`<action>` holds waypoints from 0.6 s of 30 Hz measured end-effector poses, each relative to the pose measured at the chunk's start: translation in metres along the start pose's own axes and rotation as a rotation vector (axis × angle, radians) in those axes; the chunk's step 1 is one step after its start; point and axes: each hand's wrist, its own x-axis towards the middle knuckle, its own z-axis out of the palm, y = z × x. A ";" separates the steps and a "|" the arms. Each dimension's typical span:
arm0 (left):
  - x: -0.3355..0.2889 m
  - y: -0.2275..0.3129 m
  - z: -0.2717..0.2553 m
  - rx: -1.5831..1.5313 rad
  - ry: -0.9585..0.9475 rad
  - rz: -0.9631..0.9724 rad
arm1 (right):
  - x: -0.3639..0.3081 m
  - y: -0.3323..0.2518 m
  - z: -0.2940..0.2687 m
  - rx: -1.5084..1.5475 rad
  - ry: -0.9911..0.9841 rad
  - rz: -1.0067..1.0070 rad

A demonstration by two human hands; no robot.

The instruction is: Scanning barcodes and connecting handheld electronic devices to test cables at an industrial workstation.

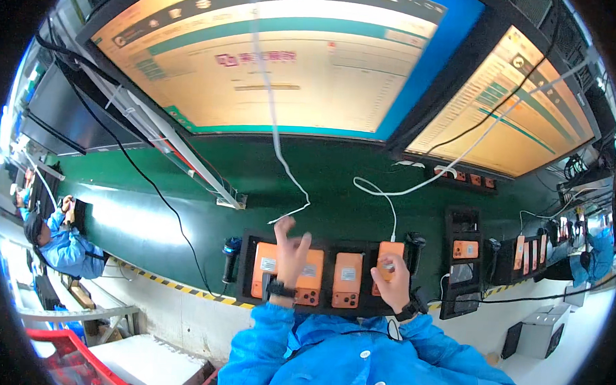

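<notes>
My left hand (292,258) is raised over the left part of a black tray (326,251), thumb and fingers apart, holding nothing. Just beyond its fingertips, the loose end of a white cable (285,168) rests on the green bench. Orange phones lie back-up in the tray: one at the left (259,275), another partly behind my left hand (309,281), and a third in the middle (347,281). My right hand (393,285) has its fingers closed around an orange phone (390,248) at the tray's right end. A second white cable (393,219) runs into that phone's far edge.
Two lit monitors (271,76) (508,104) stand behind the green bench (343,160). Dark handheld devices (231,258) (415,247) flank the tray. Another black tray (461,283) holds an orange phone. A co-worker in blue (69,242) sits at far left. Black cords cross the space.
</notes>
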 end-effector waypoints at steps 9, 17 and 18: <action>0.076 0.055 -0.023 -0.083 -0.635 -0.169 | 0.034 -0.098 0.083 0.254 -0.002 0.014; 0.060 0.144 -0.134 -0.698 -0.443 -0.138 | 0.021 -0.074 0.112 -0.172 -0.219 -0.292; 0.063 0.141 -0.147 -0.670 -0.411 -0.101 | 0.014 -0.068 0.106 -0.119 -0.352 -0.062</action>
